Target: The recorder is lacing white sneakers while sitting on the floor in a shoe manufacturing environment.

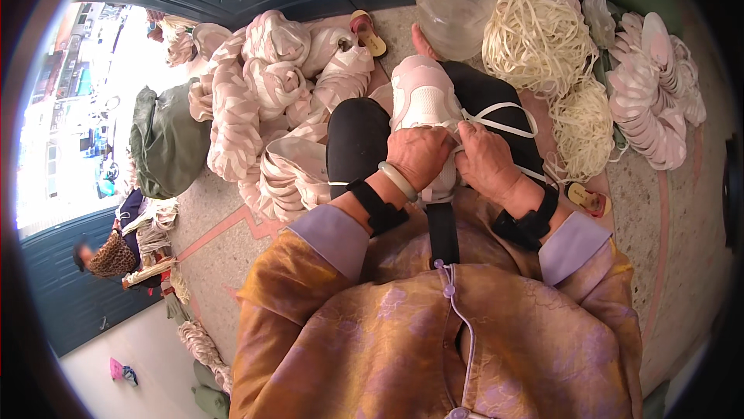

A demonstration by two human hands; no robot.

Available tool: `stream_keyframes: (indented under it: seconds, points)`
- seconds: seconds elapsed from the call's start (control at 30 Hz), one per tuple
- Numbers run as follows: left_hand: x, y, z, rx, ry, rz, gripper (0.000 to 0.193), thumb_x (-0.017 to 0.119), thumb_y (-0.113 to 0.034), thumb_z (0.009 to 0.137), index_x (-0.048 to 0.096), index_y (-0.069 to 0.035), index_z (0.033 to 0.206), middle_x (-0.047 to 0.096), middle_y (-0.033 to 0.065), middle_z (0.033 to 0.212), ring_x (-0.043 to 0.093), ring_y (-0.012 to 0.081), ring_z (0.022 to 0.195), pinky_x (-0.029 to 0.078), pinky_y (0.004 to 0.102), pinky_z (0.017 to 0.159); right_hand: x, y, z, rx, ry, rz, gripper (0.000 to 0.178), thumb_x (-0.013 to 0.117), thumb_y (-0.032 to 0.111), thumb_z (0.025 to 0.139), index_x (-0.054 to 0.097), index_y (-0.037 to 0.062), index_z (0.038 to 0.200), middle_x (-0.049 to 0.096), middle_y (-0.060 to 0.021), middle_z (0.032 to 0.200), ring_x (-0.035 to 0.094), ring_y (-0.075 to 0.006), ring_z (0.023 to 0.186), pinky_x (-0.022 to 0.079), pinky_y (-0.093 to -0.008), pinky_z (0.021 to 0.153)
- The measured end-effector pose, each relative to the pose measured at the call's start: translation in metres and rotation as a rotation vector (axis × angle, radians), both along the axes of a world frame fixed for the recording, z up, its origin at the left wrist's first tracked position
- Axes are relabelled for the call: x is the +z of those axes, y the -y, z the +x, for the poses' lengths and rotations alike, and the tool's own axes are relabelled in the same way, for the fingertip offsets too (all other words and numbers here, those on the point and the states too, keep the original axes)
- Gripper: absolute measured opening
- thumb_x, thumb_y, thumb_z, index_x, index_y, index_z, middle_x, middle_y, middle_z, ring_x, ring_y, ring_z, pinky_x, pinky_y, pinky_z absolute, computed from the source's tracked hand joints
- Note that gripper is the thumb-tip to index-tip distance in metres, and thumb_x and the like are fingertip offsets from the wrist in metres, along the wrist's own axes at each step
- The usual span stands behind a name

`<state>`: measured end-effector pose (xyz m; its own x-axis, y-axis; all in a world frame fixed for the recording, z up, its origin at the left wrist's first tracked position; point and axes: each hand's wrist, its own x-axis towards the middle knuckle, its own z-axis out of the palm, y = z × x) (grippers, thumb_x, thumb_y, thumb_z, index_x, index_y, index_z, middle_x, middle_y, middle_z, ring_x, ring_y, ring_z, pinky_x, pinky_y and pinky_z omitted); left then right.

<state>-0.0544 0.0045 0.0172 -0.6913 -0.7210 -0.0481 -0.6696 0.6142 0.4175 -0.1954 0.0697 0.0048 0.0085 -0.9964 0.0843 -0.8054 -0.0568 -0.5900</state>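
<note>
A pale pink and white sneaker upper (pixel 423 93) lies across my lap, its rounded toe pointing away from me. My left hand (pixel 418 157) is closed at the upper's lacing edge, fingers curled and pressed down. Just beside it, my right hand (pixel 488 159) pinches a white shoelace (pixel 504 113), with a loop of it standing out to the right over my dark trouser leg (pixel 484 89). The fingertips of both hands meet near the eyelets. What the left fingers hold is hidden under them.
Rolled stacks of pink and white uppers (pixel 256 93) fill the floor on the left, beside a green sack (pixel 167 140). A clear plastic jug (pixel 455 4) stands ahead. Heaped white laces (pixel 539 35) and more stacked pieces (pixel 659 93) lie right. Another person (pixel 108 256) is at far left.
</note>
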Motion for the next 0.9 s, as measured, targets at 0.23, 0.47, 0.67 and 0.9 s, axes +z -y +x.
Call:
stream_keyframes:
  seconds: [0.23, 0.47, 0.67, 0.9]
  points:
    - [-0.001, -0.001, -0.001, -0.026, 0.035, -0.052, 0.019, 0.057, -0.027, 0.079, 0.060, -0.009, 0.074, 0.062, 0.0098, 0.069, 0.061, 0.0287, 0.065, 0.047, 0.0395, 0.056, -0.005, 0.000, 0.001, 0.006, 0.042, -0.003, 0.020, 0.054, 0.008, 0.071, 0.049, -0.0015, 0.088, 0.057, -0.0208, 0.083, 0.060, -0.0358, 0.072, 0.050, -0.0416, 0.064]
    - [-0.003, -0.002, -0.004, -0.025, 0.014, -0.089, 0.017, 0.056, -0.025, 0.080, 0.059, -0.009, 0.077, 0.061, 0.0109, 0.069, 0.061, 0.0302, 0.063, 0.047, 0.0413, 0.056, -0.022, 0.004, -0.009, 0.044, 0.257, -0.055, 0.018, 0.052, 0.006, 0.070, 0.053, 0.0021, 0.088, 0.057, -0.0180, 0.081, 0.057, -0.0369, 0.076, 0.047, -0.0439, 0.068]
    - [0.002, -0.004, -0.011, -0.038, -0.031, -0.077, 0.012, 0.055, -0.018, 0.079, 0.056, -0.008, 0.074, 0.060, 0.0115, 0.069, 0.060, 0.0320, 0.063, 0.047, 0.0410, 0.056, -0.017, -0.005, -0.013, 0.003, 0.294, -0.046, 0.034, 0.052, 0.007, 0.069, 0.051, 0.0007, 0.103, 0.059, -0.0194, 0.083, 0.058, -0.0369, 0.078, 0.047, -0.0427, 0.068]
    - [0.051, 0.004, 0.048, -0.125, -0.101, -0.014, 0.009, 0.056, -0.010, 0.078, 0.053, -0.005, 0.071, 0.052, 0.0114, 0.064, 0.055, 0.0313, 0.060, 0.043, 0.0384, 0.054, -0.004, -0.017, -0.019, -0.101, 0.448, 0.070, 0.055, 0.062, 0.019, 0.070, 0.043, -0.0014, 0.118, 0.060, -0.0154, 0.072, 0.060, -0.0331, 0.069, 0.049, -0.0392, 0.064]
